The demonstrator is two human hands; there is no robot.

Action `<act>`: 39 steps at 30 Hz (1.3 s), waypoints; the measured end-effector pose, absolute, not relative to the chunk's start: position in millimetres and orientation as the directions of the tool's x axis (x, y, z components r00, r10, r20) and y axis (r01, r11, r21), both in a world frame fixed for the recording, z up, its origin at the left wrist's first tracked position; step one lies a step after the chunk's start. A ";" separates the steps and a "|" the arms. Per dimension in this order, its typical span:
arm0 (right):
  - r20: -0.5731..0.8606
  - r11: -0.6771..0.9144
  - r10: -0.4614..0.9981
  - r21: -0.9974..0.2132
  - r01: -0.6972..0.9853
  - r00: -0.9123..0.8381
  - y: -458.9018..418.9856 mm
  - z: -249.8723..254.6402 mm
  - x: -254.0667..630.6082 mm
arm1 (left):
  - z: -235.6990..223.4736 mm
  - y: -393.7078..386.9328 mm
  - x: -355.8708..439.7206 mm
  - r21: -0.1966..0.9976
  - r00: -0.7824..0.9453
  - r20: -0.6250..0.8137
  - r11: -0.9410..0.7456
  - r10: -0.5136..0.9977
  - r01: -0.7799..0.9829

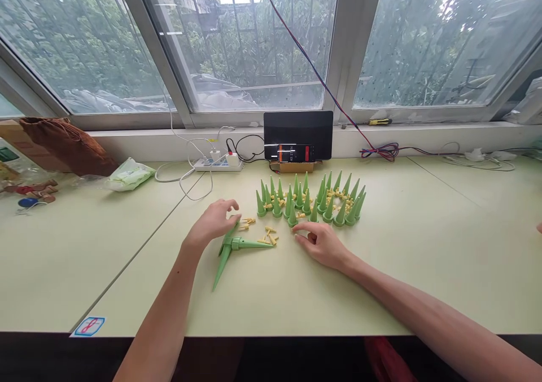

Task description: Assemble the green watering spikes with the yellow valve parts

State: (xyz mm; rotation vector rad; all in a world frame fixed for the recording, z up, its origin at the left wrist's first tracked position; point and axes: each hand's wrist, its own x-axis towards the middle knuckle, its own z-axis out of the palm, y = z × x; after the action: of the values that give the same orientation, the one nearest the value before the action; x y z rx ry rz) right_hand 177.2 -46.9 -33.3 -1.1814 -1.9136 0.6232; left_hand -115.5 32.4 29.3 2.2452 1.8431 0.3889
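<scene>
My left hand (215, 221) is just above the table, thumb and curled index finger apart, with nothing visible between them. Beneath and beside it lie a few loose green spikes (249, 245), one pointing right, one towards me, and another partly hidden under the hand. Small yellow pegs (271, 236) are scattered to the right of that hand. My right hand (324, 245) is in front of the standing spikes, thumb and index finger slightly apart, holding nothing I can see. Close to its fingertips stands a green spike (292, 215); contact cannot be made out.
Many green spikes (339, 215) stand upright in rings around more yellow pegs (339, 196). Behind them a phone (294, 153) leans against a black panel (298, 128). A power strip (218, 163) with cables, a white-green packet (130, 175) and a brown bag (70, 145) are left.
</scene>
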 end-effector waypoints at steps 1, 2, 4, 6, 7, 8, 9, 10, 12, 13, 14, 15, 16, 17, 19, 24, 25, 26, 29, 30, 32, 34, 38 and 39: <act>0.366 0.447 0.895 -0.736 0.508 -0.256 -46.6 -33.8 177.3 | 28.5 32.7 -116.5 0.327 0.165 0.029 -0.165 0.986 0.930; 0.368 0.447 0.895 -0.736 0.509 -0.254 -46.3 -34.3 177.4 | 28.1 32.7 -116.9 0.328 0.146 -0.009 -0.135 0.989 0.935; 0.369 0.446 0.895 -0.733 0.513 -0.251 -46.0 -34.8 177.7 | 28.0 31.9 -116.1 0.324 0.106 -0.069 -0.078 0.992 0.943; 0.368 0.444 0.896 -0.734 0.513 -0.250 -46.2 -34.6 178.0 | 28.6 30.7 -114.0 0.306 0.093 -0.101 -0.058 0.991 0.950; 0.364 0.442 0.897 -0.737 0.511 -0.251 -46.5 -34.2 178.2 | 28.9 30.0 -112.9 0.294 0.094 -0.109 -0.059 0.990 0.954; 0.359 0.439 0.898 -0.741 0.507 -0.252 -46.8 -33.8 178.4 | 29.2 29.4 -112.0 0.283 0.098 -0.113 -0.063 0.989 0.957; 0.355 0.437 0.899 -0.746 0.503 -0.255 -47.2 -33.3 178.5 | 29.2 28.9 -111.2 0.274 0.102 -0.113 -0.068 0.988 0.959; 0.354 0.437 0.899 -0.749 0.498 -0.256 -47.6 -32.9 178.6 | 29.2 28.5 -110.7 0.267 0.104 -0.110 -0.071 0.988 0.961; 0.359 0.442 0.897 -0.751 0.491 -0.258 -48.2 -32.1 178.8 | 29.0 28.5 -110.5 0.265 0.092 -0.096 -0.063 0.991 0.962; 0.362 0.446 0.895 -0.749 0.491 -0.260 -48.5 -31.8 178.9 | 29.0 28.7 -110.6 0.271 0.080 -0.084 -0.055 0.993 0.961; 0.367 0.449 0.894 -0.746 0.492 -0.259 -48.6 -31.6 178.9 | 29.3 29.2 -110.8 0.285 0.066 -0.065 -0.045 0.996 0.958; 0.369 0.451 0.892 -0.743 0.494 -0.260 -48.8 -31.5 178.9 | 29.8 29.7 -110.8 0.306 0.052 -0.034 -0.039 0.998 0.951; 0.371 0.453 0.892 -0.740 0.497 -0.259 -48.9 -31.4 178.8 | 30.8 30.2 -110.6 0.334 0.041 0.008 -0.041 0.999 0.942; 0.372 0.454 0.891 -0.736 0.502 -0.260 -49.1 -31.6 178.7 | 32.2 30.4 -110.0 0.366 0.029 0.061 -0.049 0.998 0.929; 0.380 0.461 0.887 -0.720 0.518 -0.262 -49.6 -32.2 178.0 | 36.3 29.8 -107.4 0.438 0.005 0.188 -0.088 0.982 0.895; 0.423 0.554 0.833 -0.635 0.539 -0.356 -52.2 -34.5 171.9 | 48.6 19.2 -93.2 0.658 -0.052 0.409 -0.255 0.911 0.709; 0.431 0.589 0.808 -0.608 0.532 -0.402 -53.1 -34.5 170.0 | 50.2 16.4 -89.7 0.709 -0.050 0.417 -0.290 0.907 0.643; 0.436 0.626 0.779 -0.574 0.527 -0.450 -54.0 -34.2 168.1 | 51.0 13.9 -86.2 0.763 -0.037 0.404 -0.314 0.914 0.564; 0.410 0.707 0.706 -0.456 0.540 -0.578 -56.9 -32.0 163.2 | 49.6 9.4 -76.7 0.924 0.092 0.285 -0.299 0.954 0.239; 0.395 0.722 0.691 -0.421 0.549 -0.606 -57.8 -31.1 162.1 | 48.1 8.9 -73.9 0.958 0.143 0.226 -0.246 0.964 0.144; 0.369 0.737 0.675 -0.369 0.565 -0.639 -59.3 -29.5 160.6 | 44.6 8.2 -68.7 0.991 0.220 0.126 -0.133 0.967 0.016; 0.358 0.744 0.668 -0.344 0.573 -0.653 -60.1 -28.6 160.1 | 41.7 6.8 -63.7 0.997 0.293 0.070 -0.062 0.953 -0.038; 0.368 0.748 0.663 -0.359 0.559 -0.652 -59.4 -29.2 161.1 | 38.0 1.3 -55.6 0.998 0.458 0.014 0.017 0.889 -0.064; 0.376 0.746 0.665 -0.373 0.552 -0.645 -58.7 -30.1 161.7 | 37.0 0.3 -54.4 0.996 0.496 0.006 0.040 0.868 -0.083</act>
State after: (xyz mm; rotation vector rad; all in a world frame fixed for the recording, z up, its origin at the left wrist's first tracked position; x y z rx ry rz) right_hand 161.7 -58.7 -30.1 -0.9204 -2.4482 0.3063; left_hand -54.4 0.3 37.0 1.3329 0.7677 0.8510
